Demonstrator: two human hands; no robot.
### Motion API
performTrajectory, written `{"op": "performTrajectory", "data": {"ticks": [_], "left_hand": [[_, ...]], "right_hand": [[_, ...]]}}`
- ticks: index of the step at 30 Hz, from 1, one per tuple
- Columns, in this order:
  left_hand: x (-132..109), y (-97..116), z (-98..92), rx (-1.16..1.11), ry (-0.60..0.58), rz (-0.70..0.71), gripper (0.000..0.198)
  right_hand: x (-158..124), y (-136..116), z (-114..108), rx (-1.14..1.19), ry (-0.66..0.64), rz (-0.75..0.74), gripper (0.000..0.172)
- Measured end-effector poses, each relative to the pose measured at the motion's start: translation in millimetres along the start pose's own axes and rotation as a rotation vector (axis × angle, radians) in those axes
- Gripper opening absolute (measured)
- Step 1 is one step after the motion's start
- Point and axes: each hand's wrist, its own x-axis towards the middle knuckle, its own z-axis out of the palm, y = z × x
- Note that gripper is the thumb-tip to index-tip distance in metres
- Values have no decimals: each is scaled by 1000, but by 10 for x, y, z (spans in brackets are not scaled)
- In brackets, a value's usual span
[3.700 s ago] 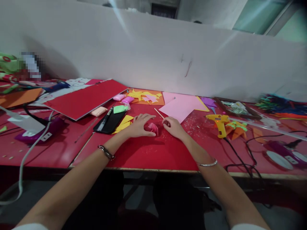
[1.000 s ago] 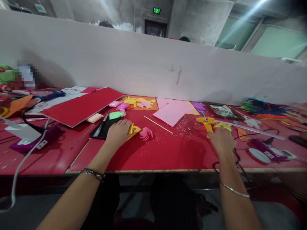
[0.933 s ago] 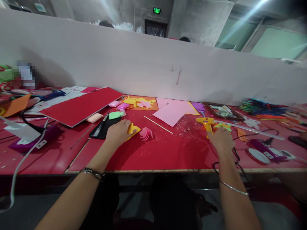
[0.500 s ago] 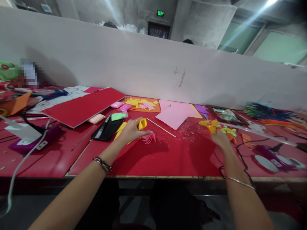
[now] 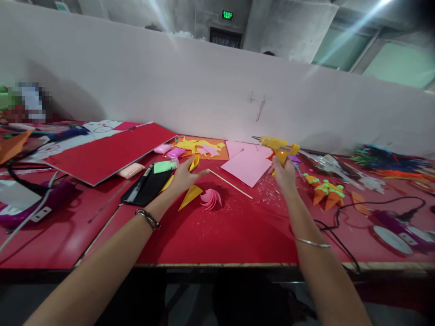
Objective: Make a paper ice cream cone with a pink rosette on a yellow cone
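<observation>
My right hand (image 5: 284, 175) grips a yellow hot glue gun (image 5: 277, 146) by its handle and holds it raised above the red table (image 5: 231, 231), nozzle pointing left. My left hand (image 5: 183, 177) pinches a small curled piece of yellow paper (image 5: 194, 162) just above the table. Below it lie a yellow paper triangle (image 5: 190, 196) and a pink folded paper fan (image 5: 210, 199). A thin wooden stick (image 5: 230, 184) lies between my hands.
A pink paper sheet (image 5: 246, 165) lies behind the stick. A black phone with a pen (image 5: 142, 186) and clay packets (image 5: 162, 166) are to the left, beside a red board (image 5: 108, 149). Paper carrots (image 5: 324, 192), cables and a purple device (image 5: 397, 224) are to the right. A white partition (image 5: 217, 90) runs along the back.
My right hand reached to the glue gun on the right, took it up and brought it left over the pink sheet. My left hand picked up the curled yellow piece beside the fan.
</observation>
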Motion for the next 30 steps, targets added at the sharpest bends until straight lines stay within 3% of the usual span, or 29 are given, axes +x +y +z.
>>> {"op": "performTrajectory", "data": {"ticks": [3, 8, 12, 15, 18, 25, 30], "left_hand": [[7, -48, -32, -72, -64, -56, 29], [-2, -30, -32, -192, -180, -195, 21], [-8, -54, -35, -184, -183, -151, 18], [-30, -81, -67, -96, -194, -133, 28], [-69, -91, -88, -27, -259, -221, 38], [-88, -92, -31, 93, -218, -122, 40], [-54, -125, -18, -54, -209, -238, 32]], "right_hand": [[-98, -16, 122, 54, 2, -1, 35], [-222, 5, 120, -77, -36, -37, 35], [-259, 1, 76, -118, -37, -48, 37], [-269, -9, 66, -129, -50, -49, 38], [-282, -28, 76, -116, -52, -71, 36], [-325, -116, 92, -151, -60, -101, 34], [-340, -132, 96, -175, -60, -138, 34]]}}
